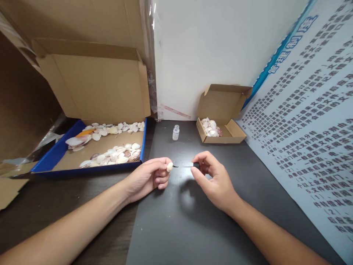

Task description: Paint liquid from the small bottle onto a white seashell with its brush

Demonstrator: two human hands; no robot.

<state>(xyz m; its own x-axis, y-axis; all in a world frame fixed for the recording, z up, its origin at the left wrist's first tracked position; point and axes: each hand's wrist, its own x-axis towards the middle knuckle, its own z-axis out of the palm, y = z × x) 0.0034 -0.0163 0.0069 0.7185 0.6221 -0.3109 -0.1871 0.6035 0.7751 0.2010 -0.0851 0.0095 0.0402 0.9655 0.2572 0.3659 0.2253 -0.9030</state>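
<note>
Pale shell (169, 167), pinched in the left hand's (150, 177) fingertips above the dark table (176, 221), meets the brush (184, 166) gripped by the right hand (213, 180): coating seems underway. Next, likely steady strokes; the small bottle (175, 132) stands beyond.

White wall (209, 55), dark table (193, 221)
</note>
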